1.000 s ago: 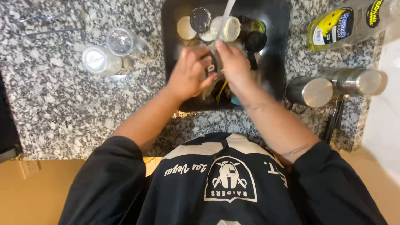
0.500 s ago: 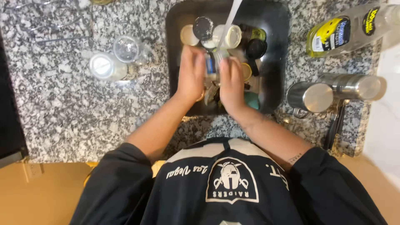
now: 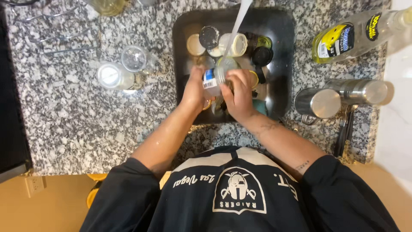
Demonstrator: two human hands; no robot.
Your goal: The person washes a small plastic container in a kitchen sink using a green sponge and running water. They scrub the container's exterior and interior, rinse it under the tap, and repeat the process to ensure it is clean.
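A small clear jar (image 3: 216, 77) with a blue and white label is held over the sink (image 3: 283, 51), directly under the stream of water (image 3: 238, 23), so that the water can run into its open mouth. The jar is held on its side, mouth pointing away from the person, probably for rinsing.

The left hand (image 3: 195, 92) is closed around the labelled body of the jar; its grip is narrow and carries the jar. The right hand (image 3: 240, 92) is pressed against the other side, fingers curled on the glass near the mouth, so the jar is steadied between both hands. Whether the right fingers reach inside the jar cannot be told.

Below and behind the jar, more jars and lids (image 3: 210, 41) are collected in the dark sink, some with mouths up, one with a black lid, one with a greenish content. They are kept there most likely because they wait for the same water.

On the granite tabletop (image 3: 77, 116), to the left of the sink, two clear jars (image 3: 124, 71) are standing just beside each other, apart from the wet ones. To the right, a yellow soap bottle (image 3: 356, 36) is laid on its side near the sink, within easy reach. Nearer to the person, two steel cups (image 3: 339, 96) are lying beside each other, and dark cutlery (image 3: 345, 129) is put just below them.
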